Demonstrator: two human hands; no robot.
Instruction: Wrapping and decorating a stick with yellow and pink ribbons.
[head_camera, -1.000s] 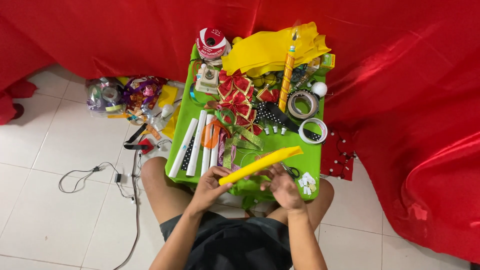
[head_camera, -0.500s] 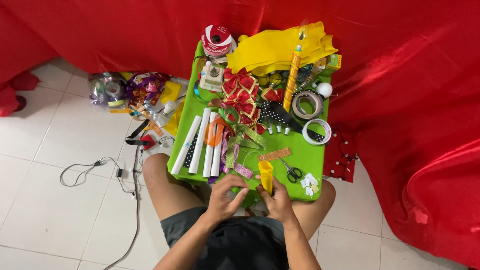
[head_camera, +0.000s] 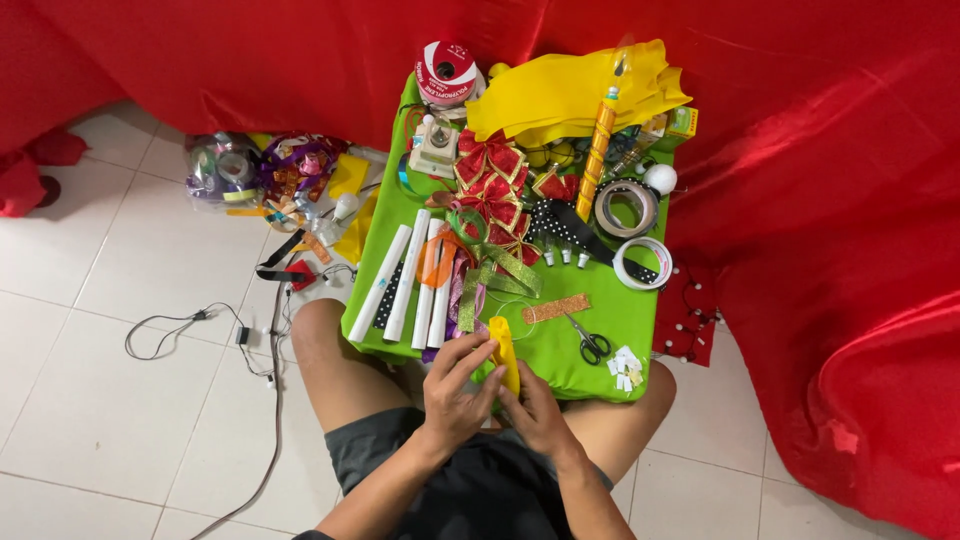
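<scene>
Hidden or unclear: the lower end of the yellow folded strip (head_camera: 505, 362) is covered by both hands; the forearms are cut off at the bottom edge. Whether the strip is paper or ribbon cannot be told. Items under the yellow sheets (head_camera: 575, 95) at upper centre are hard to make out.

Packages and labels: a red-and-white ribbon spool (head_camera: 448, 72) with a round printed label, top centre. A clear bag of coloured ribbon rolls (head_camera: 250, 170) on the floor, upper left. A small green box (head_camera: 683, 122) at the table's upper right corner. Small white tags (head_camera: 624, 364), lower right of the green table (head_camera: 610, 310).

Strip: bright yellow, narrow, standing nearly upright at the table's near edge, centre frame.

Left hand (head_camera: 455, 395): fingers closed around the strip's left side. Right hand (head_camera: 532, 412): fingers pinched on the strip's lower part from the right.

Nearby: scissors (head_camera: 590, 342), a glittery orange strip (head_camera: 555, 308), white rolls (head_camera: 408, 285), two tape rings (head_camera: 628, 207).
</scene>
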